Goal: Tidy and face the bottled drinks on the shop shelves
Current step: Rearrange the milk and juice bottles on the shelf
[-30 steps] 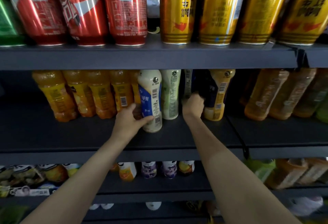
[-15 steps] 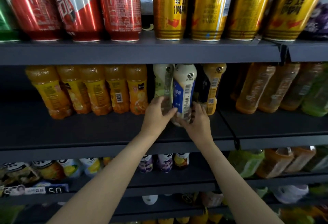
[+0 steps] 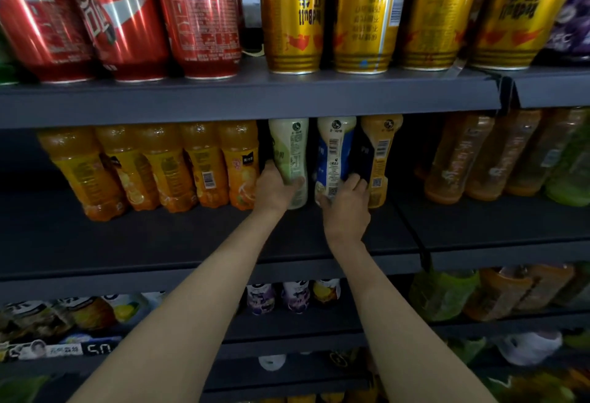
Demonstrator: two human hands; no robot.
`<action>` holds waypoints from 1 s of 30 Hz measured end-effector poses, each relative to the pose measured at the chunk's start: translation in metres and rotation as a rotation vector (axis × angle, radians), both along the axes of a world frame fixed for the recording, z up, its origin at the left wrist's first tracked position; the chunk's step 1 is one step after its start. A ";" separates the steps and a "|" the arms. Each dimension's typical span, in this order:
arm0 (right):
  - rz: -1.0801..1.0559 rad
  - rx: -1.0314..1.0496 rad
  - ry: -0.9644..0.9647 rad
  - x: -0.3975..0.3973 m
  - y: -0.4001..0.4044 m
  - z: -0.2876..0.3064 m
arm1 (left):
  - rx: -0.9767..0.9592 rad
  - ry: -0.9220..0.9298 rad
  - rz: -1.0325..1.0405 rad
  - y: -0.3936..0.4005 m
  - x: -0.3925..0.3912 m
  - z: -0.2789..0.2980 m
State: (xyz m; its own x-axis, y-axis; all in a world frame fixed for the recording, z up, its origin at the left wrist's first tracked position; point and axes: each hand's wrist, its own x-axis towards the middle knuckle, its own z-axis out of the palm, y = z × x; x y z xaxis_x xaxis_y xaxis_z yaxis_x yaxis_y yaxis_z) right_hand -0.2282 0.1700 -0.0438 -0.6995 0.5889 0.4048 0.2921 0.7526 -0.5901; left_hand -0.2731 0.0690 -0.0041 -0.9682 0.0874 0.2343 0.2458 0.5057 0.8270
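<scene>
The left hand (image 3: 274, 190) is wrapped round the lower body of the green-labelled bottle (image 3: 291, 160); the right hand (image 3: 346, 208) clasps the base of the blue-labelled bottle (image 3: 333, 155), thumb in front, fingers behind; both bottles stand upright on the middle shelf (image 3: 159, 236), side by side but apart; held low, probably so each can be twisted label-forward; a yellow bottle (image 3: 380, 160) stands just right.

Upper left of the frame, one red can (image 3: 124, 16) shows the white Coca-Cola ribbon with Chinese characters too tilted to read. The gold cans (image 3: 293, 16) along the top carry upside-down Chinese print. Lower left, a shelf tag (image 3: 97, 349) reads "5.0".
</scene>
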 end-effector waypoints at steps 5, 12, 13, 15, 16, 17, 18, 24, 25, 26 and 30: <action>-0.012 0.036 0.002 -0.004 0.000 0.001 | -0.006 0.051 0.022 -0.004 0.002 -0.011; 0.032 -0.035 0.049 -0.001 0.002 -0.002 | -0.068 0.179 -0.046 -0.036 0.044 -0.017; 0.052 -0.085 0.110 0.005 0.001 -0.003 | -0.074 0.181 -0.047 -0.041 0.046 -0.016; 0.113 -0.178 0.297 0.020 -0.005 -0.003 | -0.082 0.168 -0.047 -0.048 0.048 -0.015; 0.191 -0.271 0.379 0.029 -0.010 0.000 | -0.081 0.154 -0.041 -0.050 0.050 -0.014; 0.304 -0.412 0.419 0.036 -0.015 0.009 | -0.074 0.140 -0.028 -0.051 0.051 -0.013; 0.440 -0.571 0.403 0.042 -0.022 0.020 | -0.065 0.132 -0.015 -0.052 0.053 -0.013; 0.662 -0.461 0.172 0.040 -0.048 0.057 | 0.053 0.057 -0.149 -0.074 0.070 -0.013; 0.619 -0.453 0.181 0.040 -0.051 0.056 | 0.073 0.026 -0.177 -0.081 0.074 -0.014; 0.596 -0.478 0.191 0.041 -0.052 0.056 | 0.093 -0.001 -0.198 -0.089 0.076 -0.016; 0.690 -0.652 0.199 0.060 -0.052 0.059 | 0.125 -0.155 -0.330 -0.114 0.084 -0.011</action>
State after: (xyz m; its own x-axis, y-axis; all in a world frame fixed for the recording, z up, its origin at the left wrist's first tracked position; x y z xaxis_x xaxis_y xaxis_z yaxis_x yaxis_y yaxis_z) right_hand -0.1683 0.1183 0.0154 -0.9294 0.2252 0.2925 -0.2416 0.2280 -0.9432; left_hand -0.1888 -0.0453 -0.0149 -0.9175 0.3806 0.1155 0.2453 0.3129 0.9175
